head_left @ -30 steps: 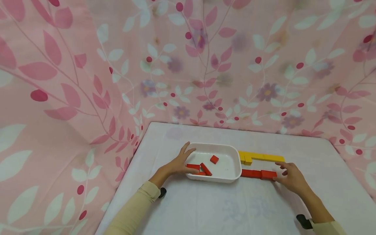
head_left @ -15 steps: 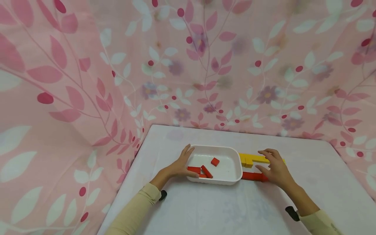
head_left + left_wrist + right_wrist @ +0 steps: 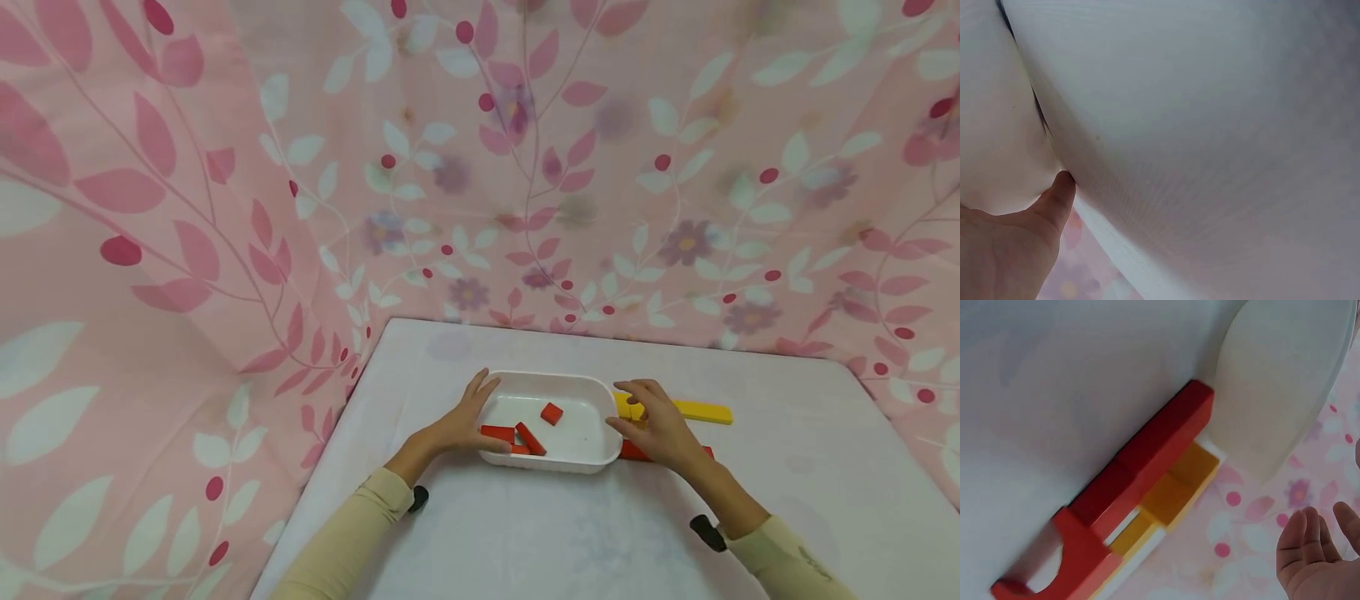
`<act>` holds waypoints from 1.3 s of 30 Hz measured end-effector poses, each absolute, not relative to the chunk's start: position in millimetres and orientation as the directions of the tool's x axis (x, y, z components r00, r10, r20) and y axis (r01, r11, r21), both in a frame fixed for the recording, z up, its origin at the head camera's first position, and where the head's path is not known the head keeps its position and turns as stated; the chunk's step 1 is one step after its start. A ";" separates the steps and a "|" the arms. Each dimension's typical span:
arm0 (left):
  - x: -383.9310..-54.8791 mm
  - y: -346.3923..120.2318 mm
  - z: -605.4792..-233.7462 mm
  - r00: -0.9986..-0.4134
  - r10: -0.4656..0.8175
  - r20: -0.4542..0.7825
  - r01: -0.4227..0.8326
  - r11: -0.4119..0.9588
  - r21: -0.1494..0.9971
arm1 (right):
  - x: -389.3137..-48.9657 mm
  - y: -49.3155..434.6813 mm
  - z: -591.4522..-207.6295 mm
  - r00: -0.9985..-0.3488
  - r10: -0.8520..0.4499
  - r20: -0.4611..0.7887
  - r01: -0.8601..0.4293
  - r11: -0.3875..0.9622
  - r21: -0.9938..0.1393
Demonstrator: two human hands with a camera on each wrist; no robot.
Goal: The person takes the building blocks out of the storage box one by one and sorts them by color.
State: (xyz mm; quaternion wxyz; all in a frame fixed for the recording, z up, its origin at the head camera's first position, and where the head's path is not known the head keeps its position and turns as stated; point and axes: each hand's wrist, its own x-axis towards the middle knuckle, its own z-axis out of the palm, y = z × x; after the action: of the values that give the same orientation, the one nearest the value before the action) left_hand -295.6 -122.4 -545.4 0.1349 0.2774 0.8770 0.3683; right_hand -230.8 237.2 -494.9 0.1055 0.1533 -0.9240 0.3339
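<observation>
A white rectangular tray stands on the table with several red blocks inside, among them a small square one and a narrow one. At its left end is my left hand, fingers and thumb spread across that end. In the left wrist view the thumb tip meets the edge of the tray. My right hand is at the tray's right end, thumb and fingers apart and nothing between them. It partly hides a row of red blocks and yellow blocks.
In the right wrist view, a red arch-shaped block continues the red row beside a yellow block, close to the tray's wall. White cloth covers the table. Pink floral curtains rise behind it and on the left.
My right hand has moved left from the far end of the red row, over the blocks, to the tray's right rim. My left hand stays at the tray's left end.
</observation>
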 end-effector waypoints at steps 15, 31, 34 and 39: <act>-296.0 -122.3 -540.9 -0.810 0.587 -0.018 0.392 0.563 0.728 | -235.1 188.5 -495.9 -0.940 -0.278 0.198 -0.339 0.684 -0.646; -286.2 -119.3 -549.6 -0.816 0.576 -0.043 0.372 0.581 0.723 | -234.1 154.9 -524.1 -0.972 -0.235 -0.002 -0.167 0.695 -0.700; -288.5 -120.4 -547.4 -0.817 0.575 -0.038 0.380 0.586 0.716 | -239.3 150.6 -524.3 -0.977 -0.212 -0.033 -0.129 0.704 -0.698; -290.6 -121.7 -547.0 -0.817 0.577 -0.030 0.383 0.579 0.719 | -242.3 145.0 -523.5 -0.969 -0.224 -0.108 -0.093 0.727 -0.681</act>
State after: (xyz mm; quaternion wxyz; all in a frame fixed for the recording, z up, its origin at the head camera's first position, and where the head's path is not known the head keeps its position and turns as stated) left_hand -290.6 -121.7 -547.0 0.1315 0.2729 0.8789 0.3685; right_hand -242.3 145.0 -523.5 -0.0916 0.0856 -0.9247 0.3595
